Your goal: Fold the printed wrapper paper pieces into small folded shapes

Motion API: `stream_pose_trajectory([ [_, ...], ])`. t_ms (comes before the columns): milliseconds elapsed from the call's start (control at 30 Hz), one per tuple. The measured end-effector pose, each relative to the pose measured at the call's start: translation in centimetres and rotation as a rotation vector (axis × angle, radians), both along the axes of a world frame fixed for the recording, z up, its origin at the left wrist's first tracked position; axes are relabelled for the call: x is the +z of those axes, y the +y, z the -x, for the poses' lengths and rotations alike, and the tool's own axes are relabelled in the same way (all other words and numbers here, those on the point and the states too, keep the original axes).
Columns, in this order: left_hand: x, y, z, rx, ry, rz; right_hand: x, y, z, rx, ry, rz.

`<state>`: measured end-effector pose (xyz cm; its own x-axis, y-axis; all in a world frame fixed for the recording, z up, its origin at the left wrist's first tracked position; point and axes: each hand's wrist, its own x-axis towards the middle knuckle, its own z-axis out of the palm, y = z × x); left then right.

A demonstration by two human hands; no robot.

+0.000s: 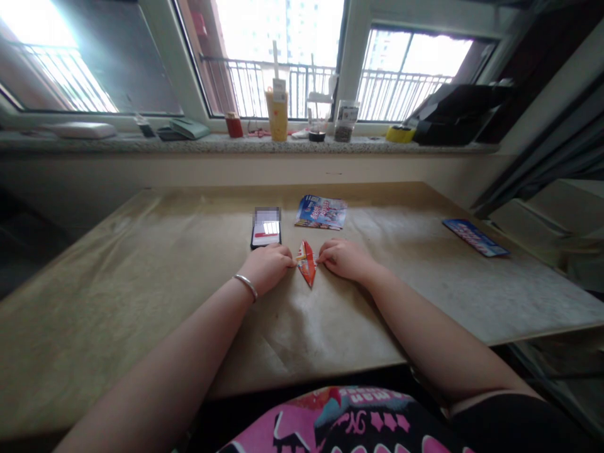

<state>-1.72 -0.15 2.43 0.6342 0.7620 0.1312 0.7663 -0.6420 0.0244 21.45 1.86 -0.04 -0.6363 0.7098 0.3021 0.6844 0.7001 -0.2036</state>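
Observation:
A small folded paper [307, 267], red with white and printed parts, lies on the table between my hands in a pointed diamond shape. My left hand [270, 264], with a silver bangle at the wrist, pinches its left side. At the opposite side, the closed fingertips of my right hand [346, 259] grip the paper's right corner. Just beyond my left hand lies a phone [267, 228] with its screen lit. A stack of blue printed leaflets [323, 212] rests a little farther off, behind the folded paper.
Another blue leaflet stack [474, 238] lies near the right edge of the brown table [155, 277]. On the windowsill [189, 146] stand a yellow drink cup [278, 116], a red jar [233, 124], a clear cup [318, 119], yellow tape [400, 133] and a black device [453, 116].

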Motion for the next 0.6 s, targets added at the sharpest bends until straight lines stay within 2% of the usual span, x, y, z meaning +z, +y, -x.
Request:
stream_pose_trajectory([
  [200,-0.1,-0.2,-0.2,0.002,-0.022,0.011,0.1,-0.1,0.2,-0.022,-0.003,-0.031],
  [367,-0.5,0.0,-0.4,-0.067,-0.031,-0.012,0.2,-0.6,0.7,-0.152,-0.032,-0.027],
  [600,-1.0,-0.2,-0.3,-0.168,-0.077,-0.019,-0.3,-1.1,1.3,-0.206,0.028,0.0],
])
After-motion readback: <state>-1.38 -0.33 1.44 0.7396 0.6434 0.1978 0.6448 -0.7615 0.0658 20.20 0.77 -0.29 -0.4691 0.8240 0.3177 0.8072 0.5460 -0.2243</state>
